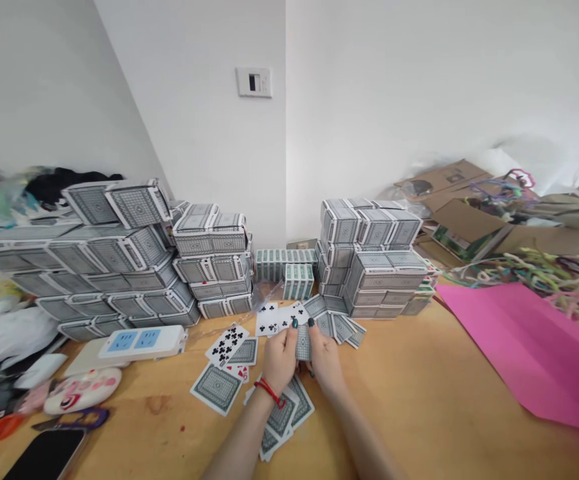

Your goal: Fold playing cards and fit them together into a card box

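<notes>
Both hands meet over the wooden table [419,400] near its middle. My left hand [279,360], with a red cord on the wrist, and my right hand [325,357] are closed together on a small stack of playing cards [303,343], backs toward me. Loose cards lie around them: face-up club cards [275,318] just beyond the fingers, a fan of face-down cards [342,327] to the right, a face-down card [218,388] to the left, and more cards [282,420] under my forearms.
Stacks of boxed card decks [134,267] stand at the back left and another pile of card boxes [374,263] at the back right. A white power strip [129,343], a phone [46,453], a pink paper sheet [524,353] and cardboard boxes [464,220] surround the area.
</notes>
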The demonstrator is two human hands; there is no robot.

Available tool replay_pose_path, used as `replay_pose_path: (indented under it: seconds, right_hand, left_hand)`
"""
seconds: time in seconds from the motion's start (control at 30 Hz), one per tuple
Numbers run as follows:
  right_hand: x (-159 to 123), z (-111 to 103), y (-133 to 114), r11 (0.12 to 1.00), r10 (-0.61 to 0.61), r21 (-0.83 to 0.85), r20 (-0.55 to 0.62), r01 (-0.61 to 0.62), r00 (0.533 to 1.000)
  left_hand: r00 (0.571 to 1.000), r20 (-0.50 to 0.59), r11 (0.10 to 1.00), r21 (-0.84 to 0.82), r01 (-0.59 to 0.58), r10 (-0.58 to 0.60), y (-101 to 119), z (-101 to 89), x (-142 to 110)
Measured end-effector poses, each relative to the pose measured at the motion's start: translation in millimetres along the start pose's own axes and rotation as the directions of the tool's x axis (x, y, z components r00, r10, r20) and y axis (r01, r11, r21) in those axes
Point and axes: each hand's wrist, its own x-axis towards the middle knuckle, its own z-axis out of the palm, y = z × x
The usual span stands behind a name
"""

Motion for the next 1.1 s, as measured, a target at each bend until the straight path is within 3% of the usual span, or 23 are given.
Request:
replay_pose_path:
  seconds: [0.27, 0.43, 0.57, 0.83, 1.1]
  right_hand:
    - [0.4, 1.3, 1.5, 0.999, 0.0, -0.054, -0.024, -0.001, 1.0]
    - [3.2, -1.9, 2.1, 0.999, 0.044, -0.004, -0.047, -0.044, 0.998]
    - [3.7, -3.4, 2.3, 1.0, -0.008, -0.016, -0.061, 0.007, 0.998]
    - [0.6, -2.2, 2.5, 0.992, -0.093, -0.087, -0.022, 0.091, 0.995]
    - [1.5, -1.6, 4.2, 0.992, -0.068, -0.107, -0.033, 0.064, 0.997]
  left_hand:
    - [0.994, -0.049, 0.989, 0.123, -0.087, 0.094, 3.1, -2.6, 0.1]
    - [0.998, -0.008, 0.998, 0.016, -0.057, 0.057, 1.5, 2.7, -1.7]
    - [0.998, 0.008, 0.997, -0.05, -0.055, 0.055, 0.4, 3.4, -0.2]
    - [0.99, -0.028, 0.977, 0.168, -0.133, 0.139, 3.1, -4.1, 1.4]
    - [0.987, -0.048, 0.969, 0.199, -0.143, 0.156, 5.0, -4.2, -0.2]
